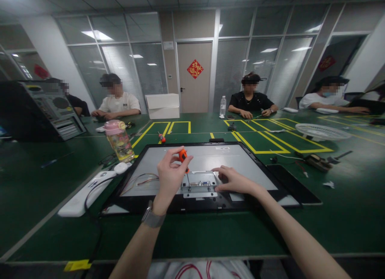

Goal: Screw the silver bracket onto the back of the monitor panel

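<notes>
An opened monitor panel (pixel 144 158) lies face down on the green table, its grey back and black frame showing. Near its front edge sits a metal bracket (pixel 200 195) with video ports along it. My left hand (pixel 172 172) is closed around an orange-and-black screwdriver (pixel 183 155), whose shaft points down to the bracket's left side. My right hand (pixel 233 179) rests at the bracket's right end, thumb and fingers apart along its edge. Thin wires (pixel 141 178) run over the panel left of my left hand.
Left of the panel are a white power strip (pixel 87 194) with a black cable and a pink-lidded bottle (pixel 118 140). A black phone-like slab (pixel 296 187) lies at the right, beyond it a tool (pixel 319 162). A computer case (pixel 45 110) stands far left. Several people sit opposite.
</notes>
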Motion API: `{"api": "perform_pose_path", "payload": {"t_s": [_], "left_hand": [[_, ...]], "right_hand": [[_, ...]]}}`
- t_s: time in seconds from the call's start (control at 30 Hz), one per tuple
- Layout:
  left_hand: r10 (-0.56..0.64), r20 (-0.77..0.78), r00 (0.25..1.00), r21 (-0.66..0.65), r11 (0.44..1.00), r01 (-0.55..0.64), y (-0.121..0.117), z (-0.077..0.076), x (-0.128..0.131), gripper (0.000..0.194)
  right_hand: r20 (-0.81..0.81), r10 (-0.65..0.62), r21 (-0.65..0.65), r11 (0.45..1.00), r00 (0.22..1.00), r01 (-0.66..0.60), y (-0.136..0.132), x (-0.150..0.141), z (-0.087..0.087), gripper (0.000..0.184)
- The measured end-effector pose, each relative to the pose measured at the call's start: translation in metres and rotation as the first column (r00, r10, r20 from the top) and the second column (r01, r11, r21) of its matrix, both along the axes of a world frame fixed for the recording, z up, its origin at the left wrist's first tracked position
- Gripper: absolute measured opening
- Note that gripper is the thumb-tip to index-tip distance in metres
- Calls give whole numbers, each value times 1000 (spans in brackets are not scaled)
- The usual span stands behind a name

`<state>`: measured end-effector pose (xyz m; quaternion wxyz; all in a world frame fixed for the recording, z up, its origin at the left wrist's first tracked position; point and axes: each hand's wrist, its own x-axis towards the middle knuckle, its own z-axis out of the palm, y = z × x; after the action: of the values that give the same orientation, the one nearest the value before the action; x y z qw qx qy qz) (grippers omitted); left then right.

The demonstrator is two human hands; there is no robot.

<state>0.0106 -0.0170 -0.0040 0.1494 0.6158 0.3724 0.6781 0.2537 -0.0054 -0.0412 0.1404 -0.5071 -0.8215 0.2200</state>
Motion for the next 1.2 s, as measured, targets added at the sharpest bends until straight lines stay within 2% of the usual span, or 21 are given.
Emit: {"api": "perform_pose_path", "payload": {"t_s": [0.3, 0.43, 0.6, 0.7, 0.77, 1.0, 1.2], "left_hand": [[-20, 108, 994, -21, 1000, 22, -1, 4, 0, 35], [-27, 198, 980, -9, 1000, 30, 0, 6, 1, 36], [-29, 326, 945, 10, 1000, 27, -1, 10, 0, 35], [-28, 366, 930, 15, 1000, 24, 0, 11, 0, 36], [-29, 377, 926, 20, 1000, 23, 1, 11, 0, 36], [-12, 375, 927, 7, 1000, 10, 1, 11, 1, 38], [3, 369, 929, 12, 1000, -8, 0, 12, 2, 37]], "right_hand": [[-10, 3, -7, 1000, 1000, -3, 0, 0, 0, 65], [-166, 0, 54, 998, 986, 9, 1, 0, -3, 65], [-400, 54, 216, 976, 915, 37, -1, -16, -3, 44], [-471, 75, 203, 979, 879, 25, -5, -34, -5, 26], [-509, 79, 184, 983, 857, 18, -8, -46, -8, 25], [-537, 67, 173, 984, 841, 32, -12, -67, -14, 23], [-559, 74, 178, 983, 826, 32, -10, -73, -16, 8]]}}
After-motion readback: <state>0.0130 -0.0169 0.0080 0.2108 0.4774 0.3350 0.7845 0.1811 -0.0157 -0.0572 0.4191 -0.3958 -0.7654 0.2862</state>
